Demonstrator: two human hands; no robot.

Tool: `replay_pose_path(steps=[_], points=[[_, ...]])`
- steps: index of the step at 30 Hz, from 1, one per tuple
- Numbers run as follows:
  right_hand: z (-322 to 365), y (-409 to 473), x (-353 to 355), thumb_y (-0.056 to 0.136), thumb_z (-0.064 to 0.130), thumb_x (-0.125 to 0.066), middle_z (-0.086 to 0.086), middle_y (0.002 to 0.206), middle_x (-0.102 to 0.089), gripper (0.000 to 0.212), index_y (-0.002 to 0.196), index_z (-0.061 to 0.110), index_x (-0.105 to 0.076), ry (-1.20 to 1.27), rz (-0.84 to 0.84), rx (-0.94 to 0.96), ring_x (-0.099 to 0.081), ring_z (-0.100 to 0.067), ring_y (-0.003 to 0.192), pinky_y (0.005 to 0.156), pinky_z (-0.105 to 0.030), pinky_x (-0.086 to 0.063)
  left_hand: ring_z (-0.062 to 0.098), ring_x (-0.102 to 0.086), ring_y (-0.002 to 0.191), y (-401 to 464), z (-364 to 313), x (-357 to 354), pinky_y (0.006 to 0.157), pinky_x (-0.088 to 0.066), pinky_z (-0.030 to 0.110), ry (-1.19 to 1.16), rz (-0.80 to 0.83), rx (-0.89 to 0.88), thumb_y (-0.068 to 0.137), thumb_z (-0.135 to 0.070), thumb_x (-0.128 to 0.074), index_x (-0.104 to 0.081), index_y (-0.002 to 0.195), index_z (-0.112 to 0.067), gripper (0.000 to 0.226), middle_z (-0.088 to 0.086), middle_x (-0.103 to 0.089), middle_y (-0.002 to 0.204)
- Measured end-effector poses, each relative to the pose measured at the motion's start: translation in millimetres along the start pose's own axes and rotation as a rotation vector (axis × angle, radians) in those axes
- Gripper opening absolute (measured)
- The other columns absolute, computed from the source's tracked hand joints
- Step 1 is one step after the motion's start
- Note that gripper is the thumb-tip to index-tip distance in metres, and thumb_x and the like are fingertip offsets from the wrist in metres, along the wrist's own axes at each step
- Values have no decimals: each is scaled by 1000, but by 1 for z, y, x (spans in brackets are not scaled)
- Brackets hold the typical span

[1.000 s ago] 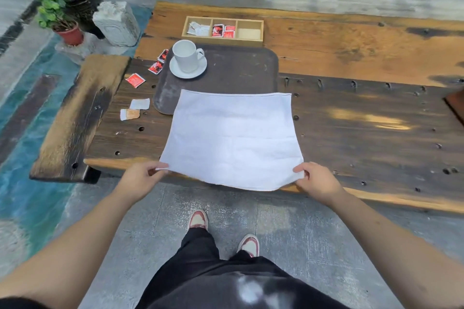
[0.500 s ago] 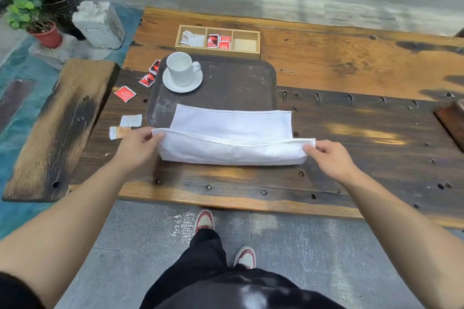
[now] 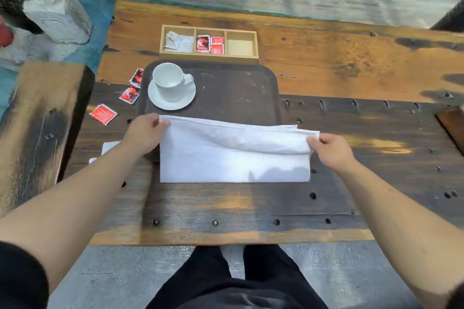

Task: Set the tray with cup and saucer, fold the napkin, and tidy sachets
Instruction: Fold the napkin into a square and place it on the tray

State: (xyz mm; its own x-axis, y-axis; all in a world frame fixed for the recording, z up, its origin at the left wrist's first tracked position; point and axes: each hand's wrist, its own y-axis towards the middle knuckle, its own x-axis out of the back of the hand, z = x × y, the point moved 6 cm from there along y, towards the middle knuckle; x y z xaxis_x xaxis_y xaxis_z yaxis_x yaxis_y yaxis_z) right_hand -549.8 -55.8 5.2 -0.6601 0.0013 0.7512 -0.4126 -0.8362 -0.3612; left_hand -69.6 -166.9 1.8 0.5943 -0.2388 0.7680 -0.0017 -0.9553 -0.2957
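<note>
A white cloth napkin (image 3: 233,160) lies folded in half across the near edge of the dark brown tray (image 3: 238,88). My left hand (image 3: 144,133) pinches its far left corner and my right hand (image 3: 331,150) pinches its far right corner, the upper layer still slightly lifted. A white cup (image 3: 169,80) stands on a white saucer (image 3: 173,103) at the tray's left side. Red sachets (image 3: 103,113) lie loose on the wooden table left of the tray, and white sachets (image 3: 108,148) show partly behind my left forearm.
A wooden three-compartment box (image 3: 209,42) sits beyond the tray, with white sachets on the left, red ones in the middle, and nothing in the right one. A lower wooden bench (image 3: 37,128) adjoins the table's left side. A pale stone block (image 3: 56,14) stands on the floor.
Both hands carried the napkin's near edge away from me and over to its far edge, folding it in half. The view moved closer over the table.
</note>
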Motion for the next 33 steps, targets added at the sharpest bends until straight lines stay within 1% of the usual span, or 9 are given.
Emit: replay_pose_path(steps=[5, 10, 14, 16, 18, 21, 24, 29, 33], points=[[7, 37, -13, 90, 35, -60, -4, 55, -37, 42, 61, 14, -40, -49, 34, -30, -33, -19, 51, 54, -32, -26, 31, -58, 73, 27, 7, -18, 63, -39, 35, 107, 61, 112, 94, -39, -55, -52, 64, -9, 42, 11, -60, 67], [10, 68, -26, 87, 30, -60, 0, 56, -40, 34, 60, 16, -43, -90, 109, -41, -38, -20, 57, 55, -32, -31, 27, -53, 82, 29, 14, -36, 74, -43, 33, 170, 78, 249, 88, -34, -59, -60, 83, -15, 20, 5, -63, 87], [4, 87, -33, 86, 28, -66, 3, 71, -53, 13, 88, 18, -58, -39, 151, -46, -53, -22, 77, 75, -33, -44, 33, -61, 98, 13, 0, -40, 82, -53, 45, 155, -61, 292, 81, -28, -66, -59, 103, -17, 26, 9, -62, 107], [4, 92, -34, 85, 31, -70, 3, 82, -56, 26, 104, 19, -58, -17, 197, -28, -55, -20, 86, 83, -33, -44, 33, -59, 103, 0, -19, -48, 86, -52, 45, 126, -143, 227, 82, -25, -70, -61, 108, -14, 30, 13, -59, 113], [2, 94, -34, 83, 33, -72, 4, 73, -53, 20, 87, 20, -57, -35, 268, -16, -52, -20, 78, 74, -32, -42, 28, -58, 100, -16, -45, -67, 84, -50, 39, 77, -135, 135, 84, -24, -71, -64, 106, -15, 26, 6, -58, 108], [-1, 92, -30, 83, 29, -70, 2, 61, -44, 39, 60, 19, -40, -43, 338, -22, -43, -22, 66, 60, -31, -35, 23, -58, 88, -42, -90, -105, 77, -50, 36, 43, -54, 19, 85, -26, -69, -66, 95, -18, 13, -3, -58, 92], [-2, 87, -27, 88, 19, -67, -6, 70, -44, 36, 64, 16, -40, 90, 403, -53, -43, -22, 69, 70, -32, -42, 20, -59, 82, -62, -132, -147, 77, -51, 35, 21, 27, -62, 83, -29, -69, -65, 89, -19, 12, -2, -62, 88], [7, 69, -26, 97, 8, -56, -6, 70, -36, 33, 73, 16, -35, 360, 561, -116, -38, -18, 54, 55, -30, -39, 17, -59, 84, -84, -186, -205, 75, -47, 27, -23, 150, -88, 82, -39, -67, -59, 86, -24, 17, -5, -62, 91], [20, 59, -22, 97, 12, -55, -9, 72, -45, 28, 76, 17, -37, 381, 582, -104, -53, -20, 54, 55, -31, -52, 10, -54, 78, -94, -213, -227, 67, -39, 20, -75, 176, -45, 73, -59, -69, -51, 85, -29, 36, -11, -54, 87]])
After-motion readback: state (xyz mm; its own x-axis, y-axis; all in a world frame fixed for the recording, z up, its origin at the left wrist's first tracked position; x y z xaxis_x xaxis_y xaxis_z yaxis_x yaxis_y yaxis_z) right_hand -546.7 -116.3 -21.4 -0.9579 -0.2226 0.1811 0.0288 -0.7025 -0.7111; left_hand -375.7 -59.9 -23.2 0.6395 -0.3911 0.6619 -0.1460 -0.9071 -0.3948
